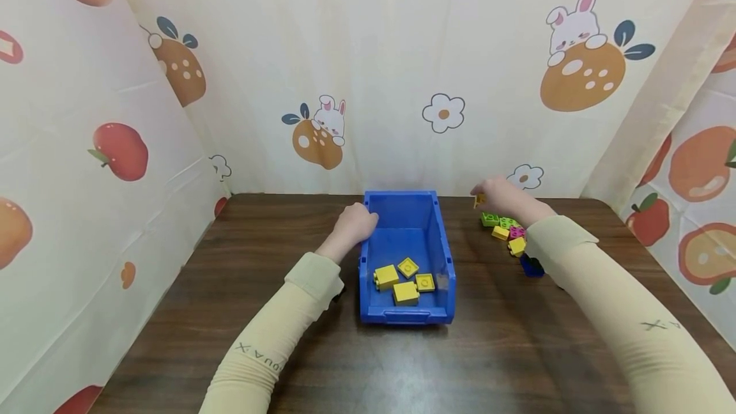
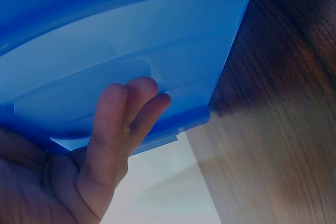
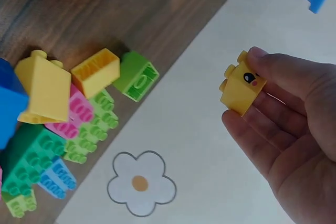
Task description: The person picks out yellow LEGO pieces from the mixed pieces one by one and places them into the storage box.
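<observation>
A blue plastic bin (image 1: 445,254) stands on the table with several yellow toy bricks (image 1: 406,294) inside. My left hand (image 1: 354,223) holds the bin's left rim; in the left wrist view its fingers (image 2: 107,129) lie along the blue wall. Right of the bin, my right hand (image 1: 508,200) is raised over the table's back edge. Between thumb and fingers it pinches a yellow toy brick (image 3: 239,90) with a printed eye and pink cheek. Below that hand lies a pile of loose bricks, among them a light green brick (image 3: 135,77) and a yellow brick (image 3: 97,72).
The pile on the right also holds a pink brick (image 1: 517,232), a dark green brick (image 3: 32,156) and a dark blue piece (image 1: 531,266) partly behind the right sleeve. A printed curtain (image 1: 391,69) hangs along the back of the brown wooden table (image 1: 276,222).
</observation>
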`<state>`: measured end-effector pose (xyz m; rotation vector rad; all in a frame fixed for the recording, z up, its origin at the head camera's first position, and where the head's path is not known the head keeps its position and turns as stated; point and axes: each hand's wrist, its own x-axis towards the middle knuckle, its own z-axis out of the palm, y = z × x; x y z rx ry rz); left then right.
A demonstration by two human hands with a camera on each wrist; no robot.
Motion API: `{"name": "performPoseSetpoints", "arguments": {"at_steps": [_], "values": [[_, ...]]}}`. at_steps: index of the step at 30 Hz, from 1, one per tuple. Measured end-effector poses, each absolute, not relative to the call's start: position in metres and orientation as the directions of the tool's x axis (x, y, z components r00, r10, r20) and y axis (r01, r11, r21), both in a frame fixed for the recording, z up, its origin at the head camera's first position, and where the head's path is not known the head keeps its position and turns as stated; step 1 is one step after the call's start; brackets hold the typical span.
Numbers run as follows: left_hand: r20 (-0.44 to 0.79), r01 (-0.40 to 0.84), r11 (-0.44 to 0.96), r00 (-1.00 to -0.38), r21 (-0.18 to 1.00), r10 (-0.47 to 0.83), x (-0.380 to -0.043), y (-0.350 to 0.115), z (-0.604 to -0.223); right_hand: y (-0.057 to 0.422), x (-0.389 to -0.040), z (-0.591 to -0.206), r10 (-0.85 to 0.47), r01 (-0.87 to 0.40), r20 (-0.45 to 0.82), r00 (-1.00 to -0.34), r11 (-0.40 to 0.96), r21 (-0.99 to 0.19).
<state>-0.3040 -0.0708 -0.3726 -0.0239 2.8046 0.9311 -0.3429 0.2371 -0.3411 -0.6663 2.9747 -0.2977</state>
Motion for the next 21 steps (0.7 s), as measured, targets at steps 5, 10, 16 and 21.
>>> {"name": "performPoseSetpoints", "arguments": {"at_steps": [5,10,16,21], "values": [[-0.182,-0.079,0.788,-0.982,0.61,0.042,-0.303,-0.071,-0.373,0.234,-0.341,-0.329,-0.435,-0.422,-0.022,-0.9,0.885,-0.198],[-0.169,-0.066,0.799,-0.985,0.598,0.045,-0.303,-0.071,-0.373,0.231,-0.338,-0.318,-0.427,-0.42,-0.005,-0.904,0.89,-0.176],[-0.156,-0.057,0.806,-0.987,0.589,0.044,-0.303,-0.07,-0.374,0.228,-0.332,-0.309,-0.449,-0.452,0.055,-0.892,0.878,-0.158],[-0.153,-0.057,0.81,-0.987,0.584,0.041,-0.304,-0.07,-0.375,0.222,-0.328,-0.302,-0.485,-0.497,0.114,-0.867,0.857,-0.134]]}}
